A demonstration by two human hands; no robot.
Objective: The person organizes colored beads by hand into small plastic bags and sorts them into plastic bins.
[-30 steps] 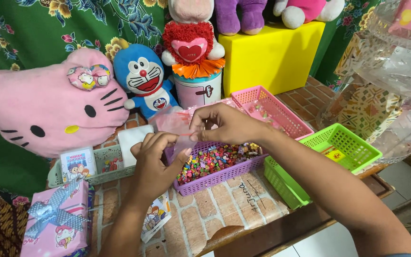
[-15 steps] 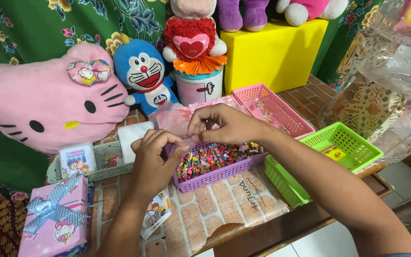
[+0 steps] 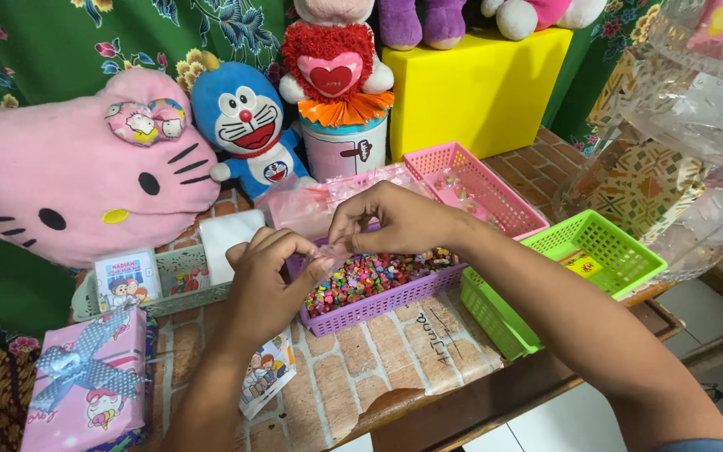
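Both your hands are over the purple basket (image 3: 378,289), which sits mid-table, full of small multicoloured beads (image 3: 361,276). Left hand (image 3: 265,280) and right hand (image 3: 391,219) meet fingertip to fingertip, pinched together on a small clear plastic bag (image 3: 334,249) held just above the beads; can't tell whether anything is inside it. More pink-tinted plastic bags (image 3: 311,205) lie piled just behind the purple basket. Pink basket (image 3: 483,188) is behind your right wrist, green basket (image 3: 579,259) to the right of your forearm at the table edge. Pink cat-face pillow (image 3: 77,180), blue cat plush (image 3: 244,125) and yellow box (image 3: 479,88) line the back. Pink gift box with a ribbon (image 3: 85,381) sits near left, beside your left forearm.
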